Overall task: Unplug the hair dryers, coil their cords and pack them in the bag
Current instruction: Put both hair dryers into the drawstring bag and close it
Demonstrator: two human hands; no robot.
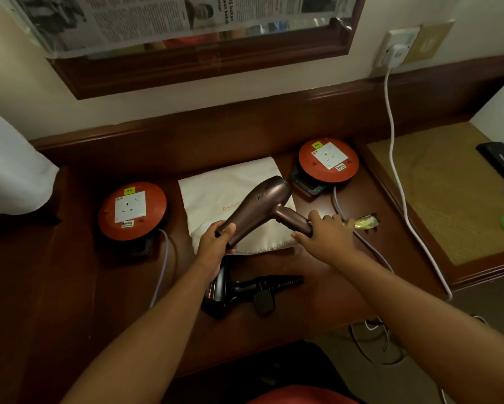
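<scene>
A bronze-brown hair dryer (pixel 259 208) hangs above the white cloth bag (pixel 215 193) that lies flat on the dark wooden desk (pixel 70 287). My left hand (pixel 215 243) grips its nozzle end. My right hand (pixel 323 231) grips the end of its handle. Its cord is hidden. A black hair dryer (pixel 230 290) lies on the desk below my left wrist, its ribbed cord sleeve pointing right and its black plug (pixel 264 300) beside it.
Two red cord-reel sockets stand on the desk, one at the left (pixel 131 211), one at the right (pixel 328 160), each with a grey cable. A white cable (pixel 396 170) runs from a wall socket (pixel 395 49) down over the desk's right edge. A gold wrapper (pixel 366 221) lies by my right hand.
</scene>
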